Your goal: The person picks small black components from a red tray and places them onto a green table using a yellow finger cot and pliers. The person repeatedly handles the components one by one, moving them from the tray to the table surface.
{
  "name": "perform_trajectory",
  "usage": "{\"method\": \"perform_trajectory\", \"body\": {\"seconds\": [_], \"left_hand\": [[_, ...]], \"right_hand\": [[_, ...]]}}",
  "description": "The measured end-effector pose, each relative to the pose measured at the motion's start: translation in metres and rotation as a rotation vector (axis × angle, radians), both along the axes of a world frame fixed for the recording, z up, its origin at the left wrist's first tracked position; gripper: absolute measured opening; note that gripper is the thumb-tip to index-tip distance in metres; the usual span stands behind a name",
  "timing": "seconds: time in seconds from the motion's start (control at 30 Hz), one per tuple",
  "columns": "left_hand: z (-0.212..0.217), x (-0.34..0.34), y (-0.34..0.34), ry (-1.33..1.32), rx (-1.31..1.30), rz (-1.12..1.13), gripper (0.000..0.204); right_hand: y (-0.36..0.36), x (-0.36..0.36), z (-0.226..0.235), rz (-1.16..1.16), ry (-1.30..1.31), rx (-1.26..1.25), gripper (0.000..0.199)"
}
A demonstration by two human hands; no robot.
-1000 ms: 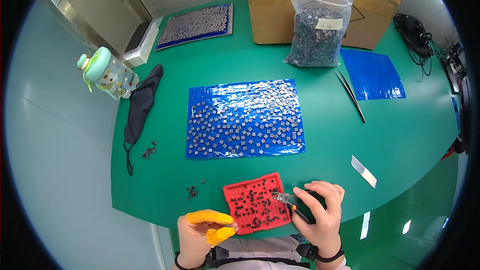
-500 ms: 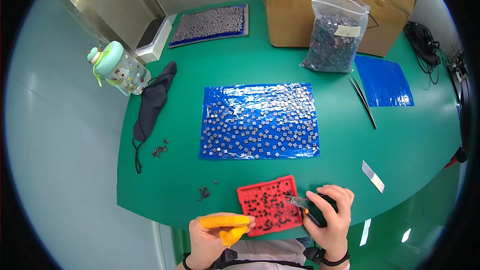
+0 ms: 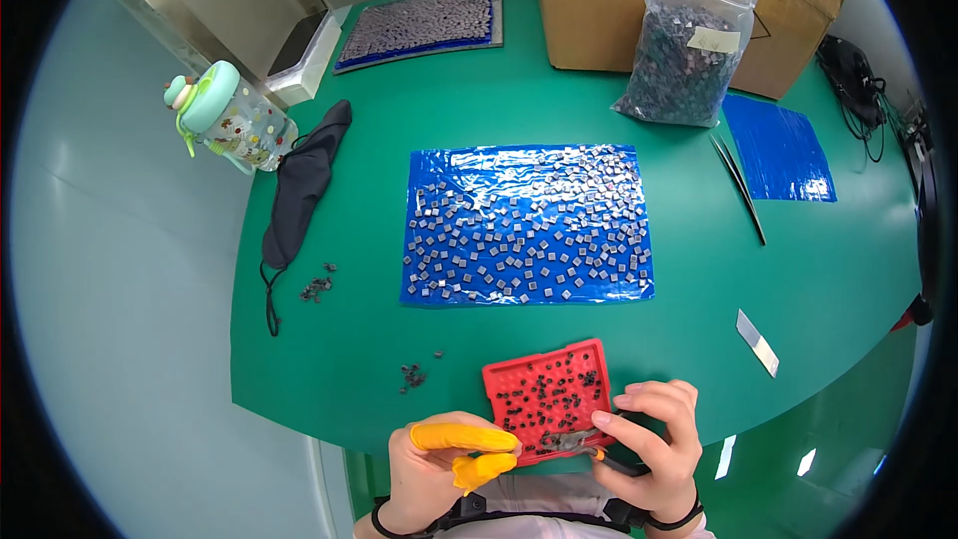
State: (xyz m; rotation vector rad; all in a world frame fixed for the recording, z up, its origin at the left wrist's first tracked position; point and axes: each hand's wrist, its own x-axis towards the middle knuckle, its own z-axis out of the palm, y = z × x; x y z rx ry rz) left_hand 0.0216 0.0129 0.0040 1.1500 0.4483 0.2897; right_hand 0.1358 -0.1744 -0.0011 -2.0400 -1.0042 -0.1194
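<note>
The red tray (image 3: pixel 550 398) sits at the near edge of the green desk (image 3: pixel 848 269), studded with tiny dark parts. The left hand (image 3: pixel 439 459), two fingers in yellow cots, pinches its near left corner; the right hand (image 3: pixel 654 439) has its grip closed on a small plier-like tool (image 3: pixel 584 442) at the tray's near edge. The tray looks light and slightly flexible, best held level by its rims, since the loose parts would likely scatter

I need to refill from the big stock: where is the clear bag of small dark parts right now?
In the head view the clear bag of dark parts stands at the far right of the green table, leaning against the cardboard box, just beyond the small blue sheet.
</note>
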Motion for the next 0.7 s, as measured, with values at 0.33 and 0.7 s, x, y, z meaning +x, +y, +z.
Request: {"method": "perform_trajectory", "body": {"seconds": [0.33,0.7], "left_hand": [[-0.013,-0.005,-0.012,0.096,-0.019,-0.091,0.022],[-0.020,-0.008,-0.018,0.103,0.000,-0.074,0.020]], "right_hand": [[0.001,-0.003,0.002,0.050,0.044,0.031,0.053],[-0.003,-0.002,0.000,0.062,0.045,0.028,0.054]]}}
